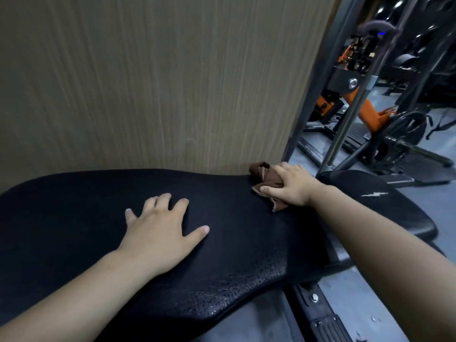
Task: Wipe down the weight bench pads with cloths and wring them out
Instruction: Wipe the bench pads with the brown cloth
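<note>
Wooden wall [148, 82] behind pad [246, 243] | left hand [158, 235] splayed | right hand [291, 185] gripping cloth [260, 172] | orange machine [367, 112] beyond

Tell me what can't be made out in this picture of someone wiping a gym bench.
All head view:
- brown cloth: mostly covered by the right hand, so its full size is hidden.
- large black pad: left end cut off by the frame edge; the left hand covers a patch.
- background machines: too dark and blurred to identify.

Black pebbled bench pad [234, 243], brown cloth [265, 180], tan wood-grain wall panel [160, 82], orange machine frame [367, 112], grey floor [357, 292].
</note>
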Motion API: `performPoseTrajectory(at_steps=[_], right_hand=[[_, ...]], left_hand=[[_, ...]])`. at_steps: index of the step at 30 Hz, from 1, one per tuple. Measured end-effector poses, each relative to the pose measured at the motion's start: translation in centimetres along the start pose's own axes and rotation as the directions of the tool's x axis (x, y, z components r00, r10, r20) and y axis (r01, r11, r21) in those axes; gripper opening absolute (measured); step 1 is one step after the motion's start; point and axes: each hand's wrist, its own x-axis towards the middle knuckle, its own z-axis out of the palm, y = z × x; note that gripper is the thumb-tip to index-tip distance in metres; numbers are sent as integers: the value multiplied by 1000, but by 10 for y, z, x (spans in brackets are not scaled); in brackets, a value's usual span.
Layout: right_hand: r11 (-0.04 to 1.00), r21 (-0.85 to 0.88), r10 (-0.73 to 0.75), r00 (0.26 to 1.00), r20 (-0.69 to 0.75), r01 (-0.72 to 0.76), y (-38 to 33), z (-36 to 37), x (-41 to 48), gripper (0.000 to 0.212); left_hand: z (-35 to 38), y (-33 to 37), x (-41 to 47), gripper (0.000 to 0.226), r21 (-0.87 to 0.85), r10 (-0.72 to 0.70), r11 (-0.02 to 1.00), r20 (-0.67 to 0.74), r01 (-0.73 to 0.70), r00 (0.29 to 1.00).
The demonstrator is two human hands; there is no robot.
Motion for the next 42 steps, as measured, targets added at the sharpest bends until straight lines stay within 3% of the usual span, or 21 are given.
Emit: performPoseTrajectory(at_steps=[2,7,17,31,36,42], right_hand=[[999,8,48,999,2,-48,20,-1,-4,103],[985,73,155,988,-6,-155,56,-1,-23,67],[990,85,120,992,-37,-116,62,3,-91,107],[973,223,109,972,-209,-61,49,29,-205,95],[988,156,29,950,-312,21,38,46,-212,87],[975,-87,-222,925,-309,205,-10,50,-205,86]], left_hand=[[2,1,1,84,20,-8,1000,-5,8,1000],[3,2,1,85,33,-16,999,-10,16,1000],[-1,-3,-1,81,-9,-5,1000,7,5,1000],[-2,-11,-15,75,-57,26,998,-64,-30,998],[-3,-18,-25,73,-20,21,1000,-67,-22,998],[-7,-38,-40,70,12,-21,1000,-57,22,998]])
